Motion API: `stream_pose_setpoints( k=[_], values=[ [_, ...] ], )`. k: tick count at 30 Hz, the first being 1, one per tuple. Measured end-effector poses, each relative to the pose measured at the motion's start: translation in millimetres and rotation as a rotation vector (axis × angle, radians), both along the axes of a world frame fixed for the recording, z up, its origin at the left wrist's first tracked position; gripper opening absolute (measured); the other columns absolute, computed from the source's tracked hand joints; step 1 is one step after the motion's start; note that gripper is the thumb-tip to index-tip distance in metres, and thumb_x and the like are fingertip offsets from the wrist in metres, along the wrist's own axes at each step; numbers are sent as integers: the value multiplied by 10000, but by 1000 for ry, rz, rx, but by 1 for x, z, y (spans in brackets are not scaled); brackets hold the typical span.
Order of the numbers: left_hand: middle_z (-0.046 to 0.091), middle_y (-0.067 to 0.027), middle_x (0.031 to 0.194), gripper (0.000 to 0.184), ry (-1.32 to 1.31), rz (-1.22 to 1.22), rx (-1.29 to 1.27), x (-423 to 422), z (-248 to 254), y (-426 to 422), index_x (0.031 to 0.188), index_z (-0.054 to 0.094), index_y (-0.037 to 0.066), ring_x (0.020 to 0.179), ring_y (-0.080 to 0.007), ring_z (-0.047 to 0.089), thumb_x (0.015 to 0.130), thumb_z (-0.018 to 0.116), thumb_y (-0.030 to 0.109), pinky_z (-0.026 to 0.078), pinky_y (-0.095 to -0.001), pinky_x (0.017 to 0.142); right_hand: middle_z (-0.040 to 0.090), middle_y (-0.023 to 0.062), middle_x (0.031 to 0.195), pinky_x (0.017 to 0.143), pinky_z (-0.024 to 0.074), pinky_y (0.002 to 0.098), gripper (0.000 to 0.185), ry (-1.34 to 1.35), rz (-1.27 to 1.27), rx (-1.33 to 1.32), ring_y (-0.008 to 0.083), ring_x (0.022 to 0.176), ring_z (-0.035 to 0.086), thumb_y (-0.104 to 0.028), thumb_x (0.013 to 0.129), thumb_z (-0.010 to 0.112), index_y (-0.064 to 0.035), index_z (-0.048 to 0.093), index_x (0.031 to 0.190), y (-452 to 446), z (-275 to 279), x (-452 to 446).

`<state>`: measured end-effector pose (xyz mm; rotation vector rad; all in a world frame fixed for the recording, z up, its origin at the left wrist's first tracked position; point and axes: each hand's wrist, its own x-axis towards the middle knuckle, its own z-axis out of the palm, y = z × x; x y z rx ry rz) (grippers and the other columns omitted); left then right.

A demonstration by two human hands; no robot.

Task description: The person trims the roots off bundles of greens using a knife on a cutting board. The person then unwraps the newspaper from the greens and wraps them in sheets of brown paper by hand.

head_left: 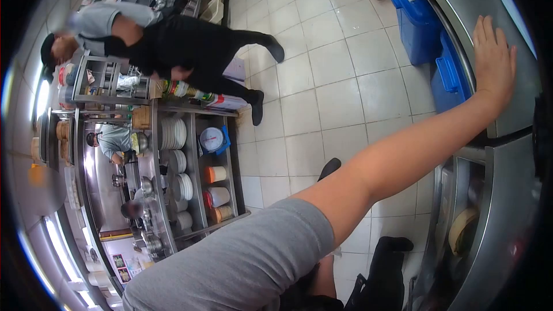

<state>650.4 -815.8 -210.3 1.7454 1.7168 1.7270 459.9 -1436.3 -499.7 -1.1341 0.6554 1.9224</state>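
The view is turned on its side. My left arm, in a short grey sleeve [247,247], reaches from the bottom across to the right. My left hand [494,60] lies flat, fingers stretched out, on the stainless steel counter [512,118]. Nothing shows in its grasp. Just past the counter's rounded edge stand a blue lidded bin [416,17] with a white label and a second blue bin [449,78]. My right hand is outside the view.
A co-worker [190,46] in black apron and trousers stands across the tiled floor [340,80]. Metal shelves hold stacked white plates [173,132], a dial scale [213,138] and tubs [218,196]. Black-clad legs [386,270] show beneath my arm. A round container [462,231] sits under the counter.
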Motion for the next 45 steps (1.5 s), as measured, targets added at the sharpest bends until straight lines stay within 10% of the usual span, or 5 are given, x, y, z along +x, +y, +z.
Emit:
stream_pose_setpoints(
  k=[45],
  values=[
    [449, -275, 1256, 243, -54, -42, 63, -8, 6, -8, 930, 537, -64, 1237, -428, 402, 873, 653, 142, 319, -497, 1070, 611, 113, 1088, 831, 504, 326, 426, -15, -82, -81, 202, 1002, 590, -343, 980, 591, -50, 527, 1283, 1, 2, -4]
  ],
)
